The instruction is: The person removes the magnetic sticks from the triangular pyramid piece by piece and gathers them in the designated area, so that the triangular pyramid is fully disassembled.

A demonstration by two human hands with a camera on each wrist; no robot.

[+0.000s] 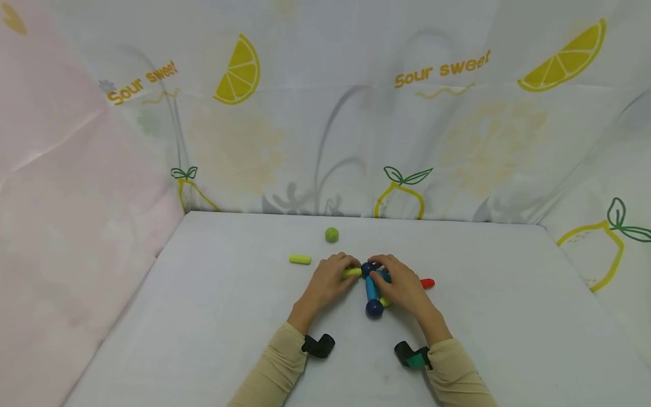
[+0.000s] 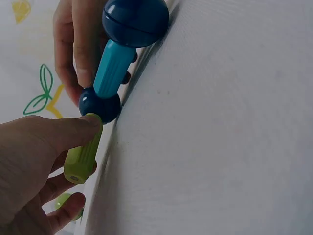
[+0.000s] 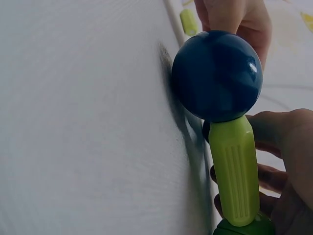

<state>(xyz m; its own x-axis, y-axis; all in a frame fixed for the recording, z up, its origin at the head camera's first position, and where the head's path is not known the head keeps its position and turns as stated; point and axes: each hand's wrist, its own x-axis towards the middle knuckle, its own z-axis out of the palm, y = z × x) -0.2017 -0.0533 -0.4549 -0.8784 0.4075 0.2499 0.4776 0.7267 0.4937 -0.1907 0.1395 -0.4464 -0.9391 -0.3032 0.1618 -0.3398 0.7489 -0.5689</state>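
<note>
On a desk (image 1: 508, 328), the left hand (image 1: 329, 281) pinches a green rod (image 2: 84, 155) against the far blue ball (image 1: 367, 268) the right hand's (image 1: 405, 287) fingers grip, seemingly steadying it.

White table (image 1: 203, 316) with green ball (image 1: 331, 234), rod (image 1: 300, 259)

White table against lemon-printed cloth walls
A pale back cloth (image 1: 305, 130) rises behind the white table (image 1: 178, 339), printed with yellow lemon slices (image 1: 243, 70), orange "Sour sweet" lettering (image 1: 443, 69), lemon outlines (image 1: 399, 203) with green leaves (image 1: 418, 176), and faint grey plant shapes (image 1: 291, 200). A creased pinkish cloth (image 1: 61, 169) flanks the table's left side; a white cloth (image 1: 615, 164) bearing another lemon outline closes the right. Soft, dim light falls fairly evenly across the tabletop and cloths.
</note>
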